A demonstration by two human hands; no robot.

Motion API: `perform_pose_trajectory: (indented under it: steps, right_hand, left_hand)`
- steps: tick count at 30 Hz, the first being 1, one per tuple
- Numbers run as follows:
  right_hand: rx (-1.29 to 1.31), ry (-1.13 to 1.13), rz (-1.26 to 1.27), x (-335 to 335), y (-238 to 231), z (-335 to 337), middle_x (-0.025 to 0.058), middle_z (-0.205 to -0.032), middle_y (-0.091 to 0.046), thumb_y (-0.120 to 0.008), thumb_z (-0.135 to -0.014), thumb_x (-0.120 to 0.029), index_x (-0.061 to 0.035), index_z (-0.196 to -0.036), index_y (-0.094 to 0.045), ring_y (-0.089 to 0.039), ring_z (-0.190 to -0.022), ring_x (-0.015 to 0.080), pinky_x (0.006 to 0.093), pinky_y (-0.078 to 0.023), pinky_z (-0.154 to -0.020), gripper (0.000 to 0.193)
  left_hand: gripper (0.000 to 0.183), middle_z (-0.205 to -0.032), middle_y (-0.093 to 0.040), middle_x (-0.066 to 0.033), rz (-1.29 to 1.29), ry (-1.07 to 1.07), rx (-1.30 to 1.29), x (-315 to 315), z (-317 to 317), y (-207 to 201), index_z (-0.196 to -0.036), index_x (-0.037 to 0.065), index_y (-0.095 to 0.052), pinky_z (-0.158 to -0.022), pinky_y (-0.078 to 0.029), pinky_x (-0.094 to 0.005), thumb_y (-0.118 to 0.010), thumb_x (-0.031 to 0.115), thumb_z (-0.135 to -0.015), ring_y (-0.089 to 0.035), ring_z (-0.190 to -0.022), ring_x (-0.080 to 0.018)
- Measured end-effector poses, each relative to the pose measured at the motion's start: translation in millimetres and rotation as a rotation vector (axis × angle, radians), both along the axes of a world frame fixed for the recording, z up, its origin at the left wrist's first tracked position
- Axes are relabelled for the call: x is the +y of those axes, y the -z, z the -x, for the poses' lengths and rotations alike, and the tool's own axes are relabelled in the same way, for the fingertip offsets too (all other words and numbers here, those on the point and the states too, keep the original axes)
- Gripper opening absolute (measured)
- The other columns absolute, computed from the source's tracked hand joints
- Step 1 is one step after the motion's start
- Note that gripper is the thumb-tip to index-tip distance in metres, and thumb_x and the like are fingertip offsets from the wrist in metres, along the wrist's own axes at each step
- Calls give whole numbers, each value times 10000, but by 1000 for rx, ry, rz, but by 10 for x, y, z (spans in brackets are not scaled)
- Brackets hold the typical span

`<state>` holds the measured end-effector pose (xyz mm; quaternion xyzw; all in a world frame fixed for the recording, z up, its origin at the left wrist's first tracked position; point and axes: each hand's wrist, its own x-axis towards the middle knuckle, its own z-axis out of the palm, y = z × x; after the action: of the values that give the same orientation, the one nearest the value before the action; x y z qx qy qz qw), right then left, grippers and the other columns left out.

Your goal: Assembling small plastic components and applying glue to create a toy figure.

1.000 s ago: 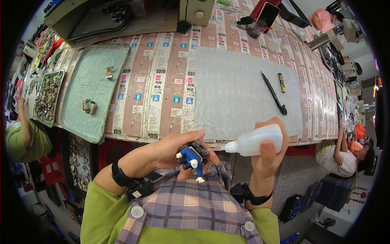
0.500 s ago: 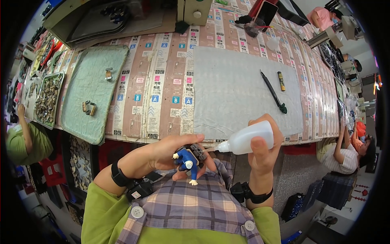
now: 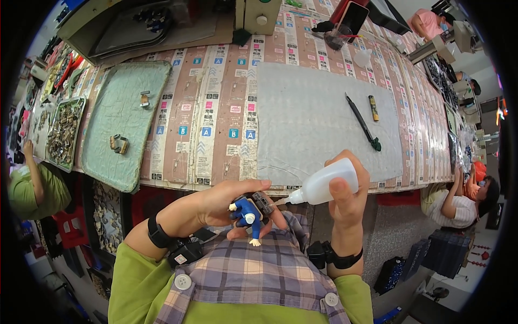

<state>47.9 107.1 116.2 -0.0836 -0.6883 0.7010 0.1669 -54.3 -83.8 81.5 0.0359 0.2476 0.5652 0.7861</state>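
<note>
A small figurine in blue clothing with pale hands [image 3: 250,211] rests in my left hand [image 3: 226,198], whose fingers curl round it above my lap. Joined to the figurine or held against it is a dark grey blocky part [image 3: 264,202]; I cannot tell which. My right hand [image 3: 348,197] grips a white translucent squeeze bottle [image 3: 328,182], tilted so its thin nozzle points left. The nozzle's tip is at the grey part's right side, and whether it touches is too small to tell. My left fingers hide some of the figurine's underside.
On the table ahead lies a white sheet [image 3: 307,119] with a black pen-like tool [image 3: 362,120] and a small yellow tube [image 3: 374,108]. To the left, a green cloth-covered tray [image 3: 116,97] bears small brown parts. A metal tray [image 3: 65,148] of parts sits further left. Other people work at both sides.
My right hand has shifted slightly left and up with the bottle, and the bottle tilts a little more. The figurine in my left hand has barely moved.
</note>
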Motion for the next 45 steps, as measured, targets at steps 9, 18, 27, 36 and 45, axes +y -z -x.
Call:
perform_pose_trajectory:
  steps: [9,18,27,36,45]
  right_hand:
    - [-17,305,138,196,106,14,92,-775,-552,-663,-726,-330,-5,-1028,-457,-550,-598,150,237,-425,-433,490]
    - [-137,290,-66,749,872,459,114,-1044,-550,-594,-784,-60,30,-1123,-438,-510,-946,150,255,-387,-838,384]
    - [-229,538,-654,843,1270,582,141,-1149,-470,-629,-766,-101,26,-1192,-408,-466,-1052,203,295,-401,-857,497]
    - [410,224,-667,-832,-60,992,111,-1273,-409,-488,-864,-79,12,-1256,-365,-404,-1155,197,317,-303,-954,421]
    - [438,-730,-620,-2954,-209,1230,115,-1158,-517,-566,-778,-20,-44,-1067,-547,-499,-1057,228,315,-397,-852,291]
  left_hand:
    - [644,-719,-601,-134,52,-96,70,-98,-15,93,-991,-83,-574,-291,-373,-206,-312,495,-885,-486,-353,-124]
    - [637,-747,-598,-114,39,-464,115,-646,103,266,-1043,-98,-533,-348,-377,-218,-274,468,-905,-470,-365,-135]
    - [628,-774,-596,-107,-2,-753,70,-1293,179,436,-1072,-90,-504,-361,-400,-247,-296,475,-895,-495,-398,-139]
    - [602,-717,-593,-41,46,-1085,61,-2086,-472,384,-1026,-10,-586,-407,-399,-228,-298,500,-885,-506,-467,-102]
    - [617,-748,-581,-101,96,-1675,-94,-2762,-1690,570,-1026,-65,-536,-366,-363,-196,-355,500,-857,-465,-422,-120]
